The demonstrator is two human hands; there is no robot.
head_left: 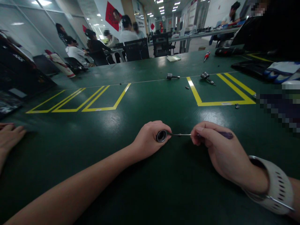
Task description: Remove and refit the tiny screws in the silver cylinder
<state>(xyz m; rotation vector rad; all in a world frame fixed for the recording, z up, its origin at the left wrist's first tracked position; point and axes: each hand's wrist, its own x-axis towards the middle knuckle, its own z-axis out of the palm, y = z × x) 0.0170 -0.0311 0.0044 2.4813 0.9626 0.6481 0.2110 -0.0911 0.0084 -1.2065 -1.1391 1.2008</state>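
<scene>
Closing its grip around a small round metal part [161,136] on the desk [150,93], the left hand [147,140] steadies it while the right hand [217,150] pinches a purple-handled screwdriver [225,135] at its opening, with work seemingly midway.

Small round metal cylinder with dark bore [161,136]: held just above the desk, open end facing the camera. Slim purple-handled screwdriver [203,135]: horizontal, thin steel shaft tip meeting the cylinder's side.
</scene>
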